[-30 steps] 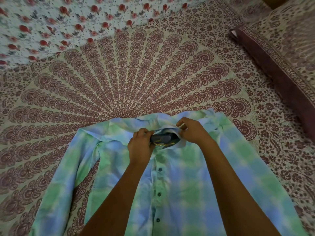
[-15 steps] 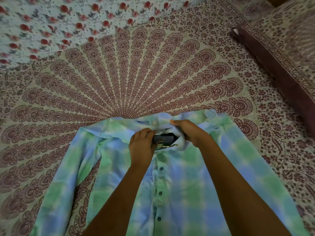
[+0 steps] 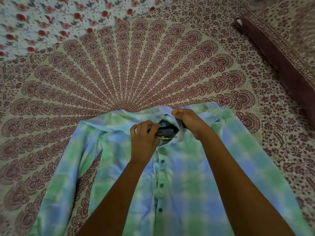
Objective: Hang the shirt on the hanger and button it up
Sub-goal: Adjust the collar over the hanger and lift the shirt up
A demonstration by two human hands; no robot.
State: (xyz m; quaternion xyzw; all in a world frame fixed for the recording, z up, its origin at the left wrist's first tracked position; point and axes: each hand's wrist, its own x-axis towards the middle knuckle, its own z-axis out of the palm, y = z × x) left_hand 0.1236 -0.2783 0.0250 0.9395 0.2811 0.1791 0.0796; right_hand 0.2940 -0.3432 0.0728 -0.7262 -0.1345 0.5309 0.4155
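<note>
**Shirt**: green-and-blue check, lying front-up on the bedsheet with its sleeves spread, nearest the viewer. Three dark buttons run in a line down its placket.

**Left hand**: at the shirt's neck opening, fingers curled round the hanger.

**Hanger**: dark body with a brass-coloured hook. It sits mostly inside the shirt, and only its middle shows at the neck opening.

**Right hand**: at the right side of the shirt's collar, fingers clenched on the collar cloth and holding it raised.

**Bedsheet**: cream with a maroon fan print, under and beyond the shirt.

**Pillow**: similar print with a maroon edge, far right of the shirt.

**Floral cloth**: red flowers on a pale ground, far left beyond the shirt.
</note>
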